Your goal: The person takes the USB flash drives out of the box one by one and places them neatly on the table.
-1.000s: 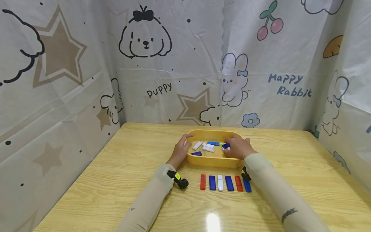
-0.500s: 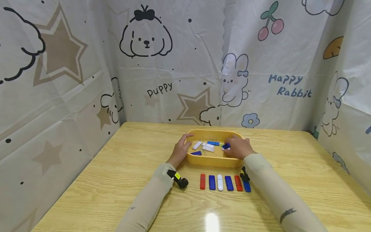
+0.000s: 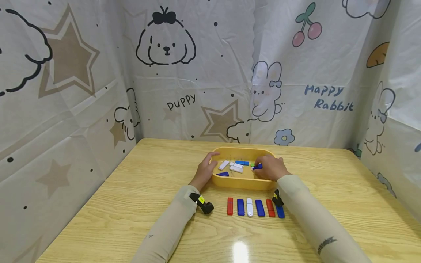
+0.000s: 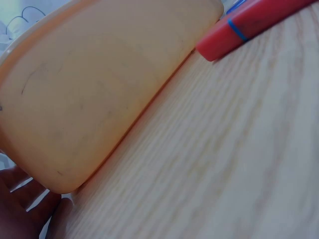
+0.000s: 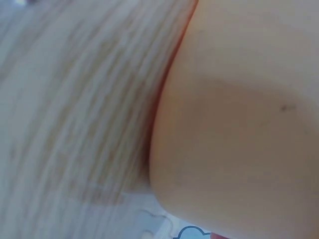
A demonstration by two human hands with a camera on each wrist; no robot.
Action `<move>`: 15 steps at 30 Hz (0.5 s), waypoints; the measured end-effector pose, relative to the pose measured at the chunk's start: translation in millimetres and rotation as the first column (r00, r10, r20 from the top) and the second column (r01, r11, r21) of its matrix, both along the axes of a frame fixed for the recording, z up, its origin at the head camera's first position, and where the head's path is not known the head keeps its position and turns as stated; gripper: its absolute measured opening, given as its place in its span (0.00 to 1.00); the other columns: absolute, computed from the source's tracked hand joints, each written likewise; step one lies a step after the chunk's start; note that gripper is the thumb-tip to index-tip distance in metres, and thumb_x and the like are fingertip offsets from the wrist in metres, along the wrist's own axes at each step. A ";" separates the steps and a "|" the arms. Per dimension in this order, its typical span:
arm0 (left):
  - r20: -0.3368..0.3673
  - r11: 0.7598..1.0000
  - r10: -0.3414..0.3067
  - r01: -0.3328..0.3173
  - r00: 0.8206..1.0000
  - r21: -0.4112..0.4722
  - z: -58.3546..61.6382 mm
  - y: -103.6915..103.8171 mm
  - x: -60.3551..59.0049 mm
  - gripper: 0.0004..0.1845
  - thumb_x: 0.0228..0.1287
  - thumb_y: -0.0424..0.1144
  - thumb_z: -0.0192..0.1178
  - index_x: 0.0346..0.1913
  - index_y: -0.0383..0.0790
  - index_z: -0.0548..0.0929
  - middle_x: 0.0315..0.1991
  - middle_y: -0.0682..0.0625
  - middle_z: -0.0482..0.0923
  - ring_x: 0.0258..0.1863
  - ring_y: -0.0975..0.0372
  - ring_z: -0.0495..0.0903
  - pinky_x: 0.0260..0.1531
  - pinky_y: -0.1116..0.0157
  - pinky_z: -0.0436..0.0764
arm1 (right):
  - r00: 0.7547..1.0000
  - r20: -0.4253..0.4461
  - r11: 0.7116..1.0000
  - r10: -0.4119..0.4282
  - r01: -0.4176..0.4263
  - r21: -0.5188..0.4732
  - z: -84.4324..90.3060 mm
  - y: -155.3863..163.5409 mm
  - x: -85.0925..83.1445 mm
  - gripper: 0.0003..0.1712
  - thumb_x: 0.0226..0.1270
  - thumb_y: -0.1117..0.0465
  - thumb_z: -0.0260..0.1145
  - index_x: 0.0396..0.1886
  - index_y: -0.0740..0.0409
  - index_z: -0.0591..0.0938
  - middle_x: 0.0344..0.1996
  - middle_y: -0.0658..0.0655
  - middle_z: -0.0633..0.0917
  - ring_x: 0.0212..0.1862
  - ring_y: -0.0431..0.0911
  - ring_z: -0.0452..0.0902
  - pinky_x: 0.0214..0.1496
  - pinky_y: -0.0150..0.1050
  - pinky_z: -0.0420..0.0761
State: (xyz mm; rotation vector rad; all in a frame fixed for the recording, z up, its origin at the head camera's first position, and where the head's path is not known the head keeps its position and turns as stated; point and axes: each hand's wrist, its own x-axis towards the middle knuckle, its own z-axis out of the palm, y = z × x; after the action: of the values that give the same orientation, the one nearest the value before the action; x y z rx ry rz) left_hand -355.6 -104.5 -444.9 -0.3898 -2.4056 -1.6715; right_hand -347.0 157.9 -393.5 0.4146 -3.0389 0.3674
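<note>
In the head view, a yellow plastic bin [image 3: 243,183] holds several USB flash drives. My left hand [image 3: 204,171] grips the bin's left end; in the left wrist view its fingers [image 4: 42,206] lie by the bin's lower corner. My right hand [image 3: 273,167] reaches over the right end and pinches a dark blue flash drive [image 3: 258,167]. Just beside that drive, bits of white and green show, partly covered by the hand. Left of it lie white flash drives [image 3: 236,169], a lighter blue flash drive [image 3: 242,163] and another dark blue flash drive [image 3: 222,174]. The right wrist view shows only the bin's outside.
In front of the bin, a row of flash drives lies on the wooden table [image 3: 177,160], running from a red flash drive [image 3: 230,206] to a blue flash drive [image 3: 280,211] partly under the right wrist camera. A patterned cloth [image 3: 184,84] hangs behind.
The dark blue flash drive in my right fingers has turned and now lies more lengthwise to the right. My left hand and the bin stay in place.
</note>
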 end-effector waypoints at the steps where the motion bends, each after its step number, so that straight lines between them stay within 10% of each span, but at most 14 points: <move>1: -0.001 1.000 0.000 0.000 1.000 0.000 -0.4 0.1 -0.1 0.20 0.70 0.37 0.47 0.63 0.45 0.73 0.68 0.47 0.68 0.69 0.53 0.62 0.67 0.51 0.59 | 1.000 0.003 1.000 -0.001 0.001 0.001 0.0 -0.1 0.2 0.14 0.58 0.50 0.71 0.39 0.52 0.86 0.40 0.53 0.86 0.42 0.51 0.76 0.44 0.53 0.65; 15: -0.004 1.000 -0.006 0.006 1.000 0.000 0.1 0.0 1.0 0.20 0.70 0.38 0.46 0.63 0.44 0.73 0.67 0.47 0.68 0.69 0.54 0.62 0.67 0.50 0.59 | 1.000 0.019 1.000 -0.002 0.002 -0.012 -0.4 0.4 -0.2 0.14 0.58 0.51 0.72 0.41 0.52 0.86 0.40 0.53 0.86 0.43 0.51 0.76 0.44 0.52 0.64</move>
State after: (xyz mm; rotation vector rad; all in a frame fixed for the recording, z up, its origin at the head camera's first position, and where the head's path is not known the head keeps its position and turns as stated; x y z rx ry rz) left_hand -354.5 -104.5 -444.8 -0.3999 -2.4035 -1.6720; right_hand -347.2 158.2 -393.9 0.4094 -3.0537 0.3913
